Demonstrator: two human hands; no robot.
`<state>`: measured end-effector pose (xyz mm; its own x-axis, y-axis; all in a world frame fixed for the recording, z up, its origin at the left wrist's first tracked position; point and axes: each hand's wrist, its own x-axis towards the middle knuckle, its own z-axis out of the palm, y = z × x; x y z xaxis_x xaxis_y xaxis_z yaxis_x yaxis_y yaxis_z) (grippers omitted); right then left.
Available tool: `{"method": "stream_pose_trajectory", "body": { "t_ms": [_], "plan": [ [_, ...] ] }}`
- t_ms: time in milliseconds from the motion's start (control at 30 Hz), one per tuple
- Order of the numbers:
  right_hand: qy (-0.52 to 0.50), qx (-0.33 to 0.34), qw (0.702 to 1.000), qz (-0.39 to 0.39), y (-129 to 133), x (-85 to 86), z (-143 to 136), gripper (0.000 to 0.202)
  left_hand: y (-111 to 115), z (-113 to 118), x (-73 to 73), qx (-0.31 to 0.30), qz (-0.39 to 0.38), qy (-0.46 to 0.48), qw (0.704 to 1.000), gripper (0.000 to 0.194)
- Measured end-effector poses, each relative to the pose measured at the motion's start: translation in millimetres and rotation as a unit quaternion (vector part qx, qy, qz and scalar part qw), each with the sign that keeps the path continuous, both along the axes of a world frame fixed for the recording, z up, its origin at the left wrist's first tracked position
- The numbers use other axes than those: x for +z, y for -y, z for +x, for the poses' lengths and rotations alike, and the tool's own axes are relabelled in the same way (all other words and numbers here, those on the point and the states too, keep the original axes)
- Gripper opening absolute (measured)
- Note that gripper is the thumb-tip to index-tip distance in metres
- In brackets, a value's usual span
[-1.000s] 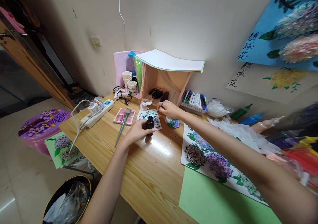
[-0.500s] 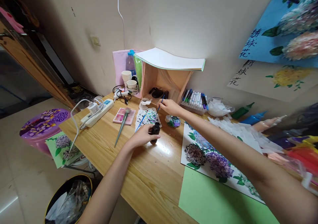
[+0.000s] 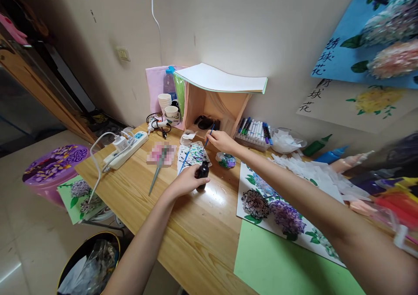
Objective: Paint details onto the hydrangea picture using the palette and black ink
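My left hand [image 3: 191,179] is wrapped round a small dark bottle [image 3: 203,173] that stands on the wooden table. Between the fingers of my right hand [image 3: 219,140] is a thin blue paintbrush [image 3: 210,131], slanting down to a paint-stained sheet [image 3: 196,153]. A second blue brush [image 3: 185,157] lies across that sheet's left side. Just right of the sheet sits a small paint-smeared lump [image 3: 225,160], its kind unclear. Under my right forearm lies a flower picture [image 3: 243,186] with purple, blue and dark hydrangeas.
Green paper [image 3: 257,253] lies below the picture. Marker pens [image 3: 256,131], a bowl of white scraps [image 3: 287,140] and paint bottles [image 3: 331,154] line the wall. To the left are a power strip [image 3: 129,151] and tweezers-like tool [image 3: 156,176]. A fabric-lined box [image 3: 196,107] stands behind.
The whole view has shifted slightly. Both hands keep their hold on the bottle and the paintbrush, with little visible movement.
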<state>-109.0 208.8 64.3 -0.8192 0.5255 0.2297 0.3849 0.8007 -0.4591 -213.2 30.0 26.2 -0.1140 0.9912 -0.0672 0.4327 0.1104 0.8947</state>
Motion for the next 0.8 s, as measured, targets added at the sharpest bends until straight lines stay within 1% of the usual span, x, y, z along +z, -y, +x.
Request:
{"method": "stream_pose_trajectory", "body": {
  "t_ms": [167, 233, 333, 433, 500, 600, 667, 733, 800],
  "plan": [
    [-0.010, -0.001, 1.000, -0.002, 3.4, 2.1, 1.7, 0.027, 2.8, -0.7, 6.7, -0.003, 0.002, 0.008, 1.000, 0.025],
    [-0.022, -0.008, 1.000, -0.002, 7.2, 9.0, 5.8, 0.027, 3.9, -2.0, 10.3, -0.004, 0.010, 0.014, 1.000, 0.025],
    [-0.076, -0.022, 0.997, 0.004, 15.3, 27.2, 20.4, 0.030, 3.4, -2.3, 11.4, -0.011, 0.033, 0.031, 0.999, 0.025],
    [-0.140, -0.026, 0.990, -0.006, 23.4, 45.8, 43.8, 0.029, -1.3, 4.0, 3.9, -0.012, 0.054, 0.057, 0.997, 0.029],
    [-0.159, -0.024, 0.987, -0.017, 27.3, 53.1, 59.8, 0.029, -6.2, 12.8, -4.5, -0.014, 0.058, 0.074, 0.995, 0.030],
    [-0.165, -0.024, 0.986, -0.018, 30.1, 55.9, 76.4, 0.028, -11.6, 27.1, -15.3, -0.018, 0.064, 0.080, 0.995, 0.028],
    [-0.159, -0.027, 0.987, -0.023, 30.4, 55.4, 80.9, 0.028, -11.4, 30.3, -16.9, -0.022, 0.069, 0.070, 0.995, 0.028],
    [-0.157, -0.028, 0.986, -0.042, 30.5, 55.4, 81.6, 0.028, -8.9, 23.3, -12.1, -0.026, 0.073, 0.056, 0.995, 0.036],
    [-0.167, -0.030, 0.983, -0.064, 31.0, 56.5, 80.7, 0.029, -7.9, 6.0, -1.6, -0.009, 0.084, 0.024, 0.996, 0.050]
  ]
}}
